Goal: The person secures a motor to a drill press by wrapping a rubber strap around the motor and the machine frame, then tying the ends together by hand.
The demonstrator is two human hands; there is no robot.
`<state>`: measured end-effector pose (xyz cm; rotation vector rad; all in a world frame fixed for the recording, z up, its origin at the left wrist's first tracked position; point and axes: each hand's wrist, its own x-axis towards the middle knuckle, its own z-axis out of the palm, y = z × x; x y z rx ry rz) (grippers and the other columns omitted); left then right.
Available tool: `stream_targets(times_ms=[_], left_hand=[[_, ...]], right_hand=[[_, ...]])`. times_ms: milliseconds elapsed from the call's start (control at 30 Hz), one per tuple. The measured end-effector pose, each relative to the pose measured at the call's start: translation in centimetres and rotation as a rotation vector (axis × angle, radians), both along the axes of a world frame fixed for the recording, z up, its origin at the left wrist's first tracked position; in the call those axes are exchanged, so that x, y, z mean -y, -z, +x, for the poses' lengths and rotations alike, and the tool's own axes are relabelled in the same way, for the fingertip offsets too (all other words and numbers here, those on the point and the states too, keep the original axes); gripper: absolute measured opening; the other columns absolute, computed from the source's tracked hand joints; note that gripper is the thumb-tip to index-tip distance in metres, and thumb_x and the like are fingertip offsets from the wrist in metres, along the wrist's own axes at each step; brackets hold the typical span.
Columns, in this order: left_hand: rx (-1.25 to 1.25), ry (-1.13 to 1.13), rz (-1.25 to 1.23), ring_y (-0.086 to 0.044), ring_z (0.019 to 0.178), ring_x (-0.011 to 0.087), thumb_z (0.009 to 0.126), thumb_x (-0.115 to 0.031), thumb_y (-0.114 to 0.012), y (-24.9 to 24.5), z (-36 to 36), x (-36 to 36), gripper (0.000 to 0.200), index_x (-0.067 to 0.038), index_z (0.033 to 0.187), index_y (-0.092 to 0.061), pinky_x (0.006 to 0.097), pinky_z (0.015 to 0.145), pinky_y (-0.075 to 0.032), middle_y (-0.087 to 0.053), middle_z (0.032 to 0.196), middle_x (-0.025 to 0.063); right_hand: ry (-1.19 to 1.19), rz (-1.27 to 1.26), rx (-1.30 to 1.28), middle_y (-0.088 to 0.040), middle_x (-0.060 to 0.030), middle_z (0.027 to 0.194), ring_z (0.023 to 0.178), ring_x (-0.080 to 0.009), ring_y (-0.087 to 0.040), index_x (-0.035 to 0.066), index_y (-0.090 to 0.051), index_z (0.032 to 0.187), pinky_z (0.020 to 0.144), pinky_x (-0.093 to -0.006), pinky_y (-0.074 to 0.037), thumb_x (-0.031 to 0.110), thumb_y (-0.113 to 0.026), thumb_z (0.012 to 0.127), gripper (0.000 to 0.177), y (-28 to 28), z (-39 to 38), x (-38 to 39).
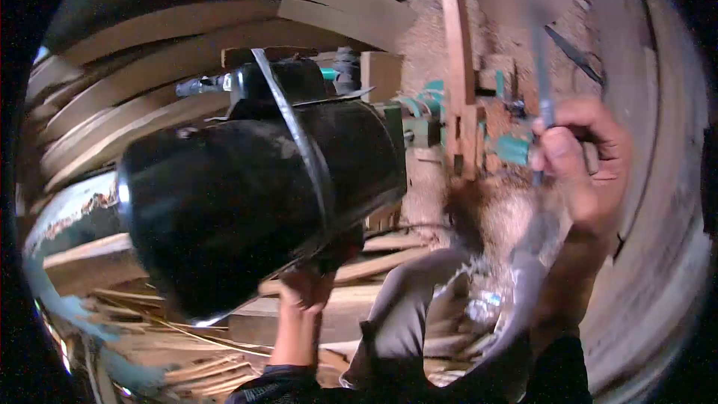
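Observation:
A large black drum-shaped machine body (247, 187), possibly a motor, fills the left of the head view, lying on its side with a metal strap (303, 142) across it. On top of it sits a smaller black box (277, 86). My left hand (305, 288) reaches up to the drum's lower right underside; its fingers are hidden in shadow. My right hand (587, 153) is closed round a thin grey-handled tool (544, 75), held upright on the right. The tool's upper end is smeared by motion, so its kind cannot be told.
Green metal parts (426, 108) and an upright wooden post (456, 37) stand between my hands. Stacked planks (142, 67) lie at the left, loose wood strips (202, 370) below. Wood shavings (426, 49) cover the ground. Boards (636, 90) run along the right.

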<state>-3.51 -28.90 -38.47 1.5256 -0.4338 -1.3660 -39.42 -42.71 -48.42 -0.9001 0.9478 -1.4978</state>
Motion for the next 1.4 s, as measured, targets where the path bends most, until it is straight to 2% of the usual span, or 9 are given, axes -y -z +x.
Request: stream_targets(times_ms=[67, 233, 333, 367, 400, 500, 633, 767, 1400], left_hand=[[0.063, -0.043, -0.001, -0.048, 0.134, 0.0344, 0.067, -0.062, -0.081, 0.6, 1.3, -0.1, 0.090, -0.016, 0.139, -0.055, 0.0558, 0.116, -0.033, -0.054, 0.145, 0.0058], [0.337, 0.315, -0.286, -0.056, 0.119, 0.0303, 0.091, -0.051, -0.062, 1.7, 3.1, -0.7, 0.055, -0.014, 0.131, -0.058, 0.0503, 0.112, -0.037, -0.061, 0.129, 0.0099], [0.262, 0.014, -0.399, -0.059, 0.111, 0.0286, 0.087, -0.056, -0.066, 3.5, 0.3, 1.1, 0.054, -0.015, 0.122, -0.062, 0.0476, 0.101, -0.048, -0.065, 0.119, 0.0066], [0.955, -0.062, -0.369, -0.061, 0.110, 0.0285, 0.088, -0.059, -0.064, 5.9, 3.7, 0.0, 0.057, -0.015, 0.124, -0.062, 0.0458, 0.098, -0.050, -0.065, 0.119, 0.0071], [0.319, 0.059, -0.494, -0.062, 0.110, 0.0292, 0.089, -0.060, -0.062, 4.9, -0.1, 2.0, 0.062, -0.013, 0.130, -0.059, 0.0459, 0.098, -0.051, -0.064, 0.124, 0.0096], [0.322, -0.294, -0.581, -0.056, 0.125, 0.0303, 0.098, -0.066, -0.037, 6.3, -3.2, 5.1, 0.070, -0.014, 0.144, -0.047, 0.0493, 0.110, -0.043, -0.060, 0.134, 0.0095], [-0.284, 0.360, -0.914, -0.061, 0.120, 0.0275, 0.096, -0.069, -0.037, 9.0, 2.5, 6.7, 0.076, -0.011, 0.144, -0.046, 0.0420, 0.106, -0.048, -0.063, 0.130, 0.0102], [0.260, 0.313, -0.672, -0.064, 0.116, 0.0259, 0.094, -0.071, -0.035, 5.4, -5.6, 6.6, 0.085, -0.002, 0.143, -0.042, 0.0417, 0.103, -0.051, -0.063, 0.129, 0.0148], [0.039, 0.392, -0.621, -0.067, 0.099, 0.0173, 0.094, -0.070, -0.046, 5.6, -4.7, 7.0, 0.072, -0.010, 0.132, -0.056, 0.0345, 0.094, -0.054, -0.068, 0.115, 0.0070]], right_hand=[[-0.069, -0.056, 0.033, -0.063, -0.0024, 0.075, 0.065, -0.0077, -0.058, -0.001, -0.066, 0.095, 0.061, -0.0231, -0.047, 0.009, -0.066, 0.092, 0.010, 2.4, 2.4, 1.7], [-0.206, -0.143, 0.074, -0.064, -0.0011, 0.075, 0.068, -0.0071, -0.060, -0.001, -0.067, 0.095, 0.062, -0.0236, -0.047, 0.010, -0.067, 0.093, 0.011, 6.0, 5.2, 4.5], [-0.187, -0.169, 0.048, -0.064, -0.0006, 0.074, 0.067, -0.0067, -0.058, -0.001, -0.067, 0.095, 0.063, -0.0227, -0.046, 0.012, -0.066, 0.094, 0.013, 5.6, 5.0, 5.9], [-0.191, -0.218, 0.032, -0.064, -0.0006, 0.074, 0.067, -0.0067, -0.058, -0.001, -0.067, 0.095, 0.063, -0.0227, -0.046, 0.012, -0.066, 0.094, 0.013, 5.6, 4.8, 6.3], [-0.110, -0.283, -0.011, -0.064, -0.0003, 0.074, 0.067, -0.0066, -0.058, 0.000, -0.068, 0.094, 0.062, -0.0225, -0.045, 0.014, -0.066, 0.094, 0.014, 5.4, 4.8, 6.8], [0.015, -0.366, -0.136, -0.063, 0.0002, 0.071, 0.061, -0.0041, -0.052, 0.003, -0.070, 0.097, 0.056, -0.0205, -0.039, 0.016, -0.067, 0.094, 0.014, 4.4, 4.8, 7.5], [0.084, -0.540, -0.134, -0.062, 0.0008, 0.069, 0.057, -0.0032, -0.048, 0.004, -0.071, 0.098, 0.052, -0.0196, -0.035, 0.017, -0.066, 0.095, 0.014, 2.6, 5.0, 6.2], [0.122, -0.533, -0.134, -0.061, 0.0010, 0.067, 0.056, -0.0032, -0.048, 0.004, -0.070, 0.096, 0.052, -0.0188, -0.035, 0.018, -0.066, 0.095, 0.014, -0.6, 6.6, 2.1], [0.154, -0.790, 0.097, -0.040, 0.0075, 0.064, 0.053, -0.0020, -0.033, 0.007, -0.058, 0.093, 0.048, -0.0207, -0.025, 0.026, -0.057, 0.100, 0.021, -1.9, 12.4, -2.5]])
